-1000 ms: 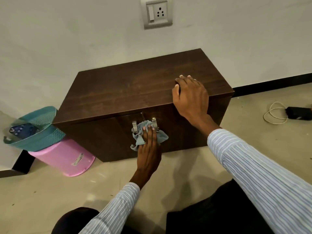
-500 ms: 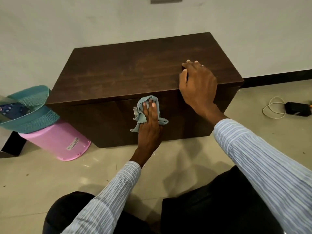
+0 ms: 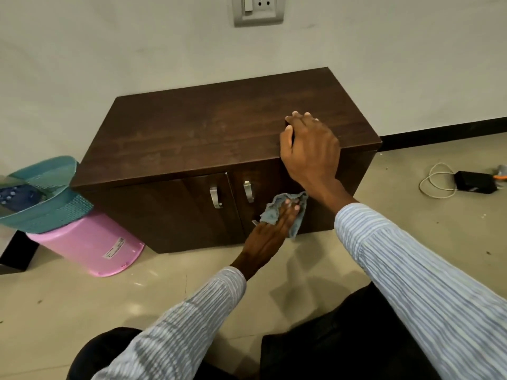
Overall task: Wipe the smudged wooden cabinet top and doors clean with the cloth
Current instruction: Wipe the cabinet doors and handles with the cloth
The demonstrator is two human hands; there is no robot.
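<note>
A low dark wooden cabinet [image 3: 208,133] stands against the wall, with faint pale smudges on its top. Its two front doors carry metal handles [image 3: 215,197], both now visible. My left hand [image 3: 270,231] presses a grey-blue cloth [image 3: 288,212] flat against the right door [image 3: 274,204], below and to the right of the handles. My right hand [image 3: 310,149] rests on the front right edge of the cabinet top, fingers spread over the edge, holding nothing.
A pink bucket [image 3: 87,245] lies on its side left of the cabinet, with a teal basket [image 3: 46,204] on it. A white cable and black adapter [image 3: 474,182] lie on the floor at right. A wall socket [image 3: 258,8] is above the cabinet.
My left hand has slid the cloth from over the handles down and to the right across the right door. My right hand has stayed on the top edge.
</note>
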